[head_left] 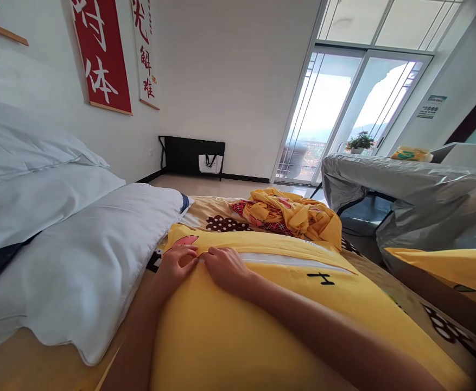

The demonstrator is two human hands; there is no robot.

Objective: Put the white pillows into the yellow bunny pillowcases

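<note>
A pillow in a yellow patterned pillowcase point(262, 326) lies on the bed right in front of me. Along its far edge the case gapes, showing a white strip of the inner pillow point(286, 259). My left hand point(176, 263) pinches the case's edge at the left end of that opening, fingers curled. My right hand point(225, 267) lies beside it, fingers bent and pressed onto the same edge. Both hands nearly touch.
White pillows point(78, 260) are stacked at the left against the wall. A crumpled yellow cloth point(294, 214) lies further along the bed. A grey covered piece of furniture point(417, 190) stands at the right. Glass balcony doors point(343, 114) are beyond, a black rack point(192, 155) by the far wall.
</note>
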